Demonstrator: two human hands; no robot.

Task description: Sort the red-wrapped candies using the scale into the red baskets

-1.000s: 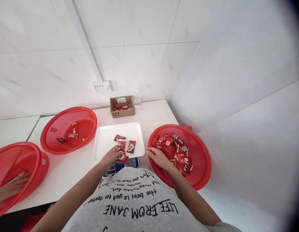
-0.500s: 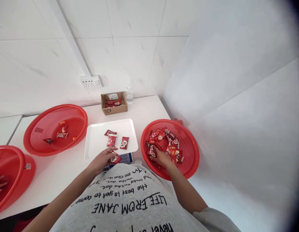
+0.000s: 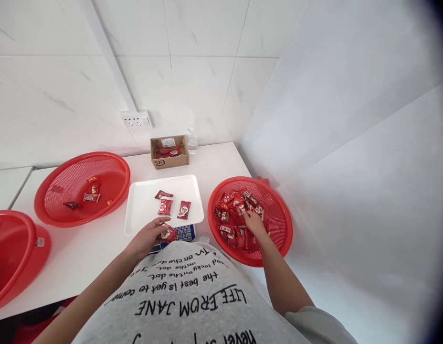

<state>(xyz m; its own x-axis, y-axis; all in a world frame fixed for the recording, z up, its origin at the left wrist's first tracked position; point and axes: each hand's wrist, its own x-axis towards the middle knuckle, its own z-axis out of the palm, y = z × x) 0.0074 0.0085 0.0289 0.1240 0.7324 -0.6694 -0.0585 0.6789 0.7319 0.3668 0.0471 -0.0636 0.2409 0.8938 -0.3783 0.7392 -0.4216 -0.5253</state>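
Pinched in the left grip point(image 3: 148, 237), a red packet point(image 3: 168, 233) looks light, slick and best held by its edge, while the right grip point(image 3: 254, 223), closure unclear, meets packets point(image 3: 226, 236) in the basket point(image 3: 289, 224) beneath it.

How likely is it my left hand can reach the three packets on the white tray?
Probably yes: your left hand is at the near edge of the white tray, and nothing visible blocks its way to the three packets. It holds another red packet, though.

A grey T-shirt point(image 3: 178, 289) at 6 o'clock bears black upside-down lettering point(image 3: 185, 307), "LIFE FROM JANE" included; 1 short grey sleeve point(image 3: 312, 325) shows at 5 o'clock.
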